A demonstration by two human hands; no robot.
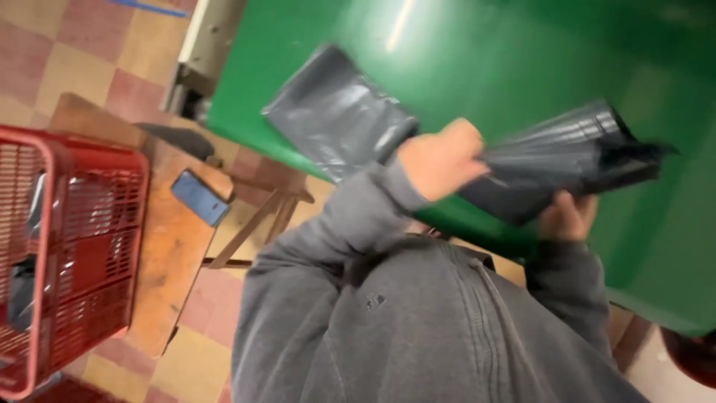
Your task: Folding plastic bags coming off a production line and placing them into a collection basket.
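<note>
Both hands, left hand (441, 158) and right hand (565, 216), are clamped on a dark grey plastic mailer bag (567, 160) above the green bench (514, 60); 1 matching flat grey bag (335, 112) lies there (packing looks unfinished).

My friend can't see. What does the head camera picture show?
A person in a grey hoodie holds a dark grey plastic mailer bag with their left hand and right hand above a green table. A red basket and phone sit on a wooden bench.
</note>
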